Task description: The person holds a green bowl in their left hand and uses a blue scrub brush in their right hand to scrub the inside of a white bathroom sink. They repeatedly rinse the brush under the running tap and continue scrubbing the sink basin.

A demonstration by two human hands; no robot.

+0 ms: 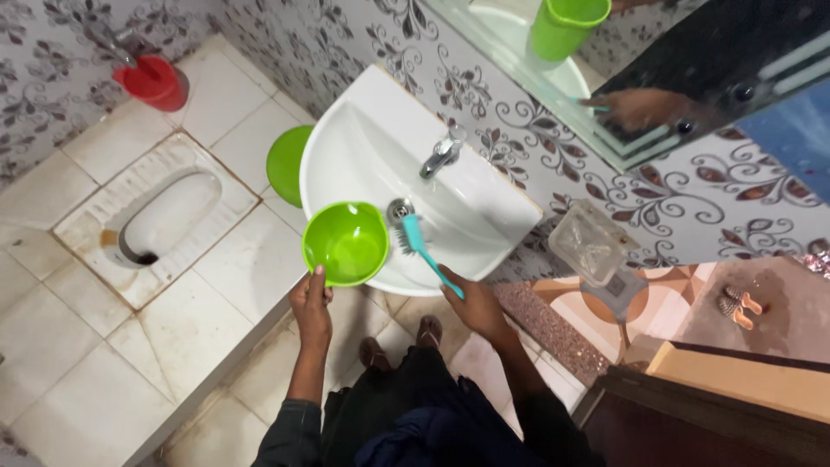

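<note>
Home bathroom, white washbasin [372, 147] with tap [443, 154], floor-level squat toilet [156, 216], patterned wall tiles [484, 95], mirror [692, 60]

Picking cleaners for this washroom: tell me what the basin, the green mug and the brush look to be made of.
Basin: likely glazed ceramic, glossy white with soft reflections. Green mug, held by the left hand: probably plastic, uniformly bright and smooth. Brush in the right hand: seemingly teal plastic handle with dark bristles; bristle material unclear.

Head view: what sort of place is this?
Most likely a small household bathroom. A white wall-hung washbasin with a metal tap sits under a mirror, and a squat toilet pan is set into the tiled floor.
</note>
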